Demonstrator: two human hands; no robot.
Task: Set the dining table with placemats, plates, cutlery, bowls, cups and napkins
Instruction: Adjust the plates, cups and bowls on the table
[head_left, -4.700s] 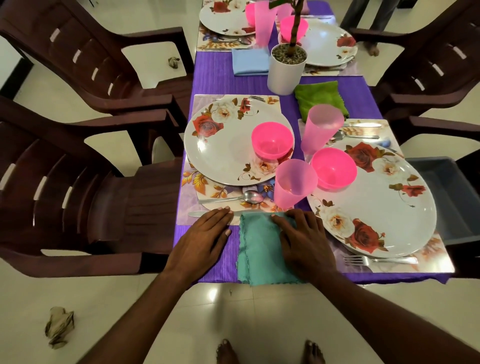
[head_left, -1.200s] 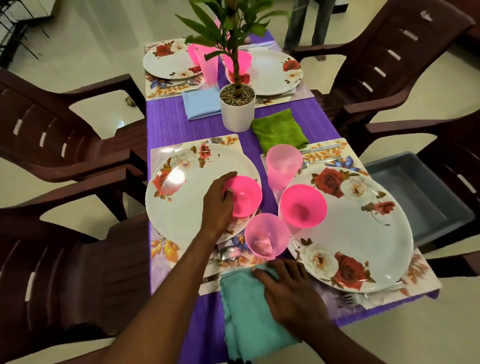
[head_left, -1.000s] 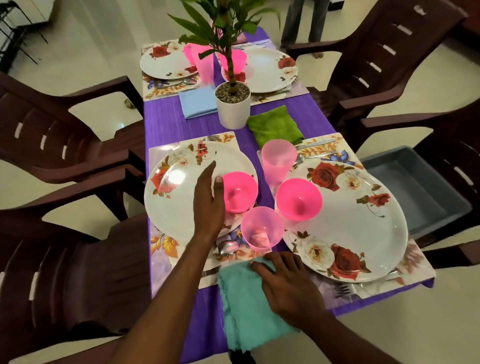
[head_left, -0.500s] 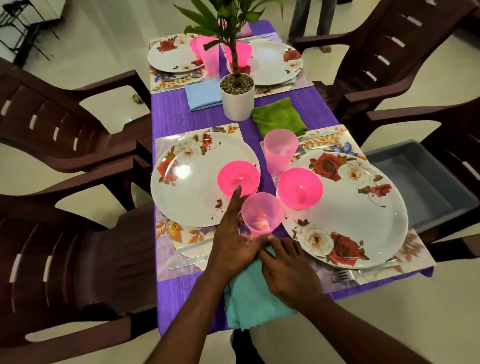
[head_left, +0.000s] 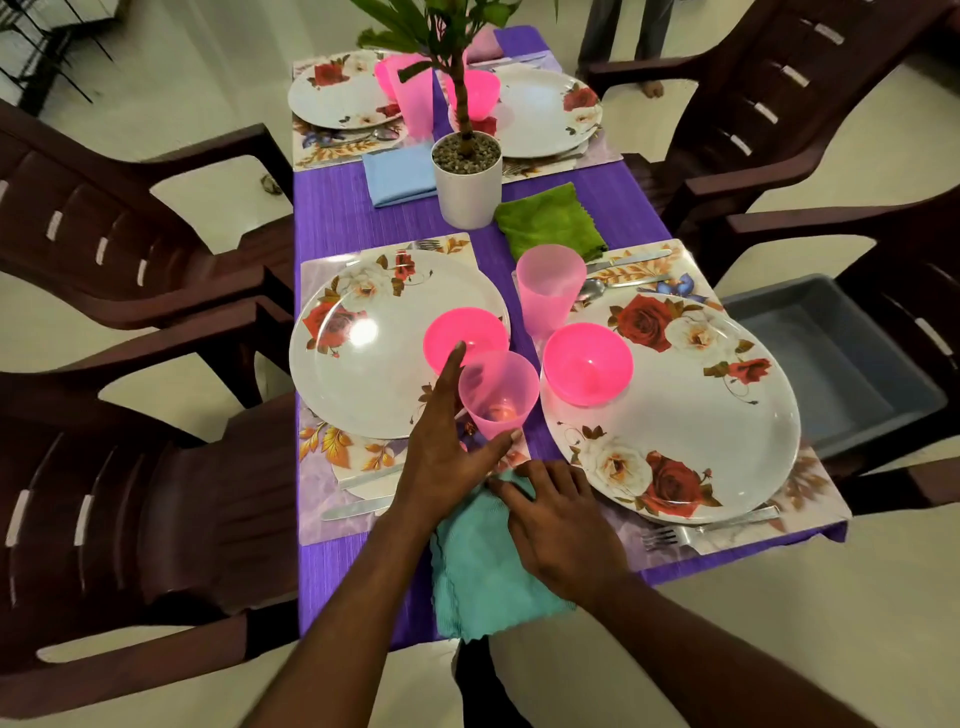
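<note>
A: What were the hands doing?

B: The left hand (head_left: 441, 457) cupped the base of the near pink cup (head_left: 497, 391), thumb at its near side and forefinger stretched up along its left wall, so it looked like a loose hold rather than a firm clasp. The right hand (head_left: 558, 525) lay flat, fingers straight, pressing the teal napkin (head_left: 485, 577) at the near edge of the desk (head_left: 337, 218).

A: And where did the cup stand?

B: Upright between the two near floral plates, just beside the pink bowl (head_left: 465, 338) on the left plate (head_left: 374, 364).

A: How would it handle?

B: Thin translucent plastic, so I judged it light, easily tipped and a bit slick; low around the base seemed the steady place to grip. The napkin was soft and limp, best pinched at a corner.
</note>
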